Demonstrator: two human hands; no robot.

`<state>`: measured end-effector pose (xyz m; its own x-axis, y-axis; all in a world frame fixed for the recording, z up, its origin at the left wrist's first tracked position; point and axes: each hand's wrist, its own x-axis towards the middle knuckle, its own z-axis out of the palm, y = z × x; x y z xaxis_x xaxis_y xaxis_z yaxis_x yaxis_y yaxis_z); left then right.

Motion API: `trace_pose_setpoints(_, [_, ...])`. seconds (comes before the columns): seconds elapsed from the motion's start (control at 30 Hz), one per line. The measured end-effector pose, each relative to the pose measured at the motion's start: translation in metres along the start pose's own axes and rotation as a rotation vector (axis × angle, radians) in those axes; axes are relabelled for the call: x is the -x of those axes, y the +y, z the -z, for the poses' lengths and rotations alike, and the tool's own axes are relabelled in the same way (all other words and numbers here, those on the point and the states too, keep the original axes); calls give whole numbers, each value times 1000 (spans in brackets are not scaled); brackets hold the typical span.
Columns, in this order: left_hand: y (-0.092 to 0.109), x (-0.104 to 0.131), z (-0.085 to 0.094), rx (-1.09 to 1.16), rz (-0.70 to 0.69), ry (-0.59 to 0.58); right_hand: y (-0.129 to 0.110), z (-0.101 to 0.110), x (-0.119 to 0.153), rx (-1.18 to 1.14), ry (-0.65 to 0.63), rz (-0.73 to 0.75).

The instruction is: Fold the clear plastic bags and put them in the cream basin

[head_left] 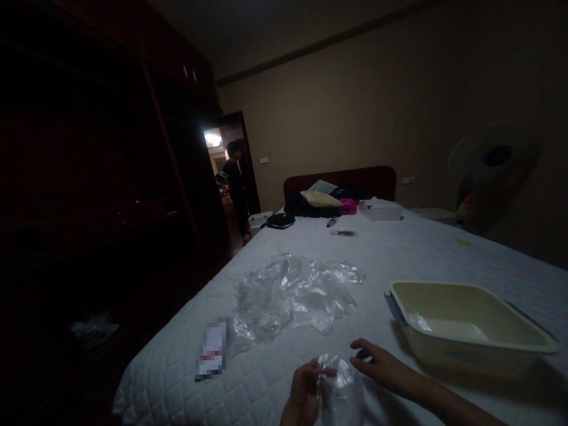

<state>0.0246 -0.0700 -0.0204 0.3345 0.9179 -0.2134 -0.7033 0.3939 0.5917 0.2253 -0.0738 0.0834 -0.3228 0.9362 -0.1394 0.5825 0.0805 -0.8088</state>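
Observation:
My left hand [306, 387] is closed on a clear plastic bag [339, 390] near the bottom middle of the head view. Just right of the bag, my right hand [370, 358] is apart from it, thumb and fingers spread with nothing between them. Beyond both hands lies a crumpled pile of clear plastic bags [302, 290] on the bed. A cream plastic basin [470, 349] with grey handles sits to the right of my right hand; its inside shows a pale floor. To the left lies a small white packet [213, 349] with red marks, blurred out.
The bed [173, 355] has a white quilted cover. Toward its headboard [377, 177] are dark clothes, a pillow [320, 199], a white box [380, 210] and a black bag [280, 220]. A person [237, 183] stands by the doorway. A fan [497, 157] stands at right.

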Motion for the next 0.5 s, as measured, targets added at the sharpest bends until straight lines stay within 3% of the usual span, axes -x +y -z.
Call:
trace_pose_setpoints(0.17, [-3, -1, 2, -78, 6, -146, -1, -19, -1, -114, -101, -141])
trace_pose_setpoints(0.33, [-7, -2, 8, -90, -18, -184, -1, -27, -5, -160, -135, -213])
trace_pose_setpoints(0.5, [-10, 1, 14, -147, -36, -199, 7, -23, -11, -51, -134, -108])
